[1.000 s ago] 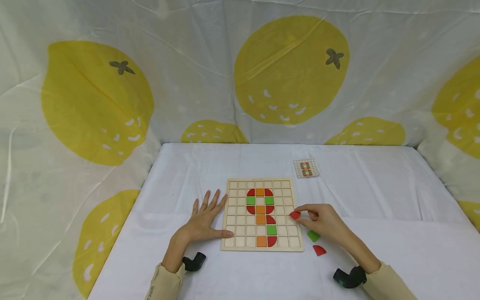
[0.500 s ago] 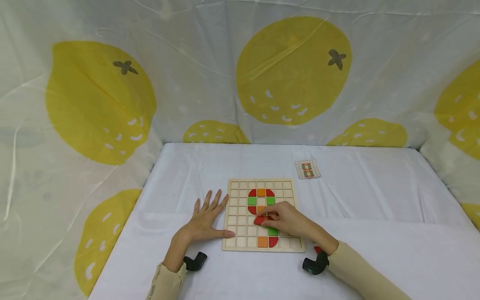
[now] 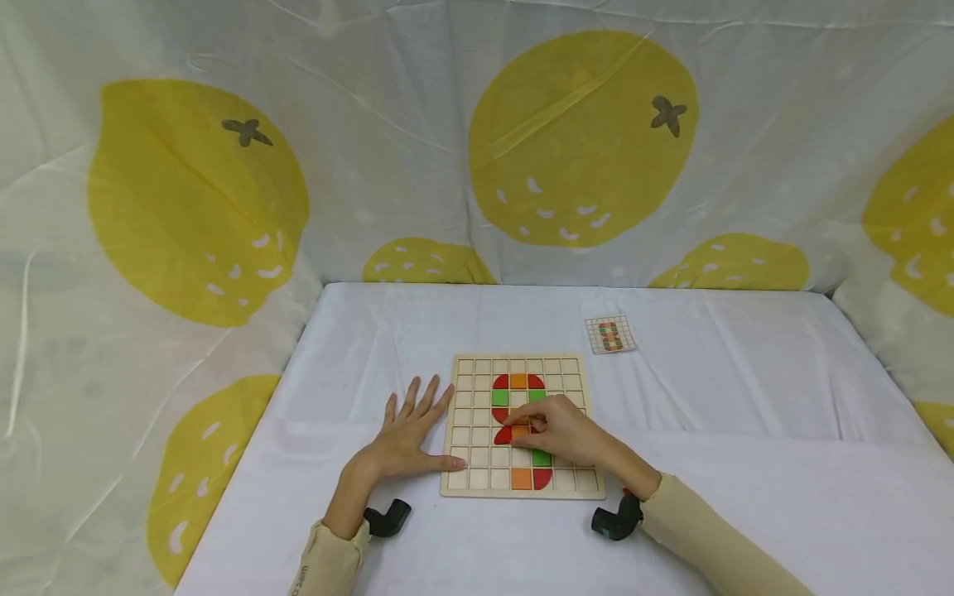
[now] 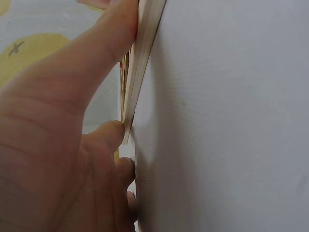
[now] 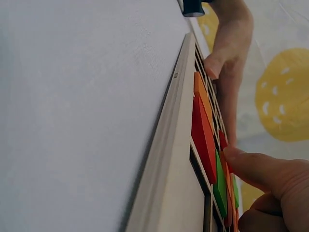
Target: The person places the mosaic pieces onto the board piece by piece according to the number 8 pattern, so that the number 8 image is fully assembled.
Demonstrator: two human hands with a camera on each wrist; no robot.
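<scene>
A square wooden grid board (image 3: 479, 478) lies on the white cloth, with red quarter-circle, orange square and green square tiles in its middle cells. My left hand (image 3: 398, 443) is spread flat at its left side, the thumb on the lower left rim and a fingertip at the left edge. Over the board's middle, my right hand (image 3: 562, 430) pinches a red quarter-circle tile (image 3: 503, 435) between thumb and forefinger, left of an orange square tile (image 3: 519, 433). The thumb (image 5: 256, 166) touches that red tile in the right wrist view. My right hand hides some tiles.
A small pattern card (image 3: 610, 335) with a matching coloured grid lies behind the board to the right. Black wrist cameras stick out by both sleeves. A bit of red tile (image 3: 627, 492) shows beside the right sleeve. A lemon-print curtain (image 3: 581, 141) stands behind the table.
My right hand has carried the red quarter-circle tile from the board's right edge leftward to its middle, then slightly further left. My left hand has stayed in place.
</scene>
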